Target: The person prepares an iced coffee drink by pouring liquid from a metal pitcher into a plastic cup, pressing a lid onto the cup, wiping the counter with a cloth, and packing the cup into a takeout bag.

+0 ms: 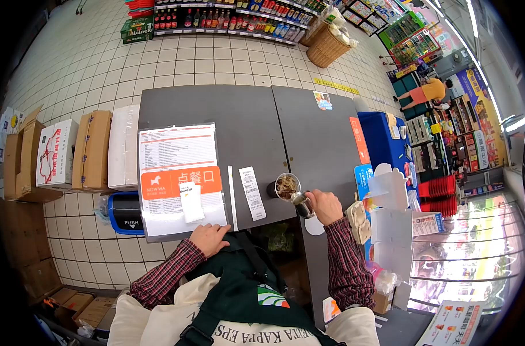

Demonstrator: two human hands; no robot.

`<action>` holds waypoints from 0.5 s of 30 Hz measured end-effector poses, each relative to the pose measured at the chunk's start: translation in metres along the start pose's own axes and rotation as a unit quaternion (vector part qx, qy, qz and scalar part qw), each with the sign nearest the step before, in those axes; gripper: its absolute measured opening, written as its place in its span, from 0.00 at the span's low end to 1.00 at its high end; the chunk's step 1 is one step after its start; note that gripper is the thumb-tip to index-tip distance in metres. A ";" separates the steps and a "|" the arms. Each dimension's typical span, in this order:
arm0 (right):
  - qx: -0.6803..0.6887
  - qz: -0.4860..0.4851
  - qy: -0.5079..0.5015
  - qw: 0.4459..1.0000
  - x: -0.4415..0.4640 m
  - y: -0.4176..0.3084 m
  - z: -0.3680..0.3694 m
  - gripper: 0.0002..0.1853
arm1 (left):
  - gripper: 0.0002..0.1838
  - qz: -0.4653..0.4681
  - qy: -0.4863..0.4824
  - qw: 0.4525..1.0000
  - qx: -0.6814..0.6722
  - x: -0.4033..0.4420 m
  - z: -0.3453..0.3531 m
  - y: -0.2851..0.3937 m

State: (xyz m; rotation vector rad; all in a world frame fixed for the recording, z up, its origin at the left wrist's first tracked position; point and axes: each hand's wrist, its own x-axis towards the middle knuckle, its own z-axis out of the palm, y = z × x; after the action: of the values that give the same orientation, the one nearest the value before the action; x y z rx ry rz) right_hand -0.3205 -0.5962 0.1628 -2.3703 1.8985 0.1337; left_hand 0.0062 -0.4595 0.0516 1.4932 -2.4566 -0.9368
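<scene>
A clear plastic cup (286, 187) with brown contents, perhaps ice in a dark drink, stands on the grey counter (245, 109). My right hand (327, 207) is closed around a small metal pitcher (302, 205), tilted with its mouth at the cup's rim. Whether liquid flows cannot be made out. At the counter's front edge lies my left hand (210, 239), fingers stretched out and holding nothing. Between that hand and the cup are a printed receipt (251, 193) and a narrow white strip (233, 199). A white round lid or disc (315, 226) sits below the pitcher.
A laminated menu (178, 147) with an orange sign (182, 180) and a folded white paper (191, 203) covers the counter's left. To the right are cardboard cup carriers (359, 222), an open white box (391, 230) and a blue bin (380, 138). Cartons (92, 151) stand left; a person (427, 94) is farther off.
</scene>
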 end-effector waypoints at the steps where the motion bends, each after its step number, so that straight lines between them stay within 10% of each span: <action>1: 0.000 0.000 0.000 1.000 0.001 0.000 0.000 0.23 | 0.28 0.000 0.000 1.000 0.000 0.000 0.000 0.000; 15: 0.210 0.084 -0.012 0.974 -0.013 0.012 -0.009 0.21 | 0.27 -0.017 0.005 1.000 -0.003 0.001 0.000 -0.001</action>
State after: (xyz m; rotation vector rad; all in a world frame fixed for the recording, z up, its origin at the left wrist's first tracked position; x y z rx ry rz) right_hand -0.3348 -0.5874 0.1736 -1.9247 1.8881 -0.2081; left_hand 0.0059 -0.4606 0.0509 1.5387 -2.4258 -0.9394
